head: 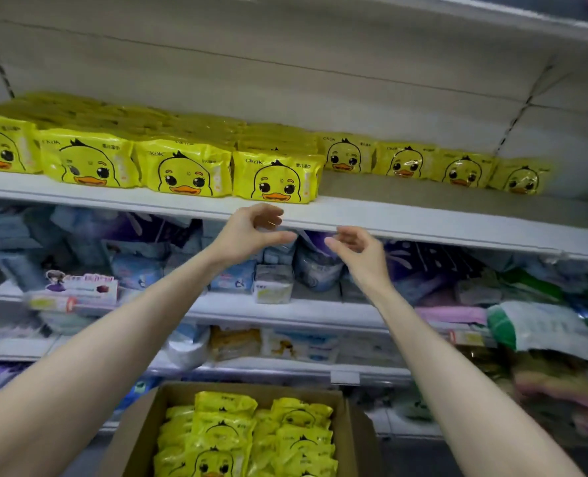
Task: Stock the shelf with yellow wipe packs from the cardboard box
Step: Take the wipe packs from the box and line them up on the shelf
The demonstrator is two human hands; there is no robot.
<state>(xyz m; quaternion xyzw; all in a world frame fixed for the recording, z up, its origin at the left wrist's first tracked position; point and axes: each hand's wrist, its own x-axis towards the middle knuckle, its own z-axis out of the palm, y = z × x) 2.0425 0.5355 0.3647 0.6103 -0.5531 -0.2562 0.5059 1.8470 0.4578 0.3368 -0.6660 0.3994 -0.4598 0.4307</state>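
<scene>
Cardboard box (268,390) sits bottom centre, crammed with yellow wipe packs (223,438), more duck-faced packs (275,180) line the shelf (423,208) across the upper frame, and just below its edge left hand (251,232) and right hand (358,249) hover, fingers loosely curled, holding nothing.

Retail shop aisle — store shelving throughout. White metal shelf (423,225) boards run in tiers, hung on slotted uprights (513,125) against a pale back panel (285,80). Top tier: yellow wipe packs (275,182) with a duck face, all identical, lined face-out in a row, more stacked behind. Lower tiers crowded with other packaged goods (275,282) in blue, purple, pink and green wrappers. A small white label holder (345,376) sits on a lower shelf edge. Below, an open cardboard box (251,390) full of the same yellow packs — stock in bulk.
</scene>
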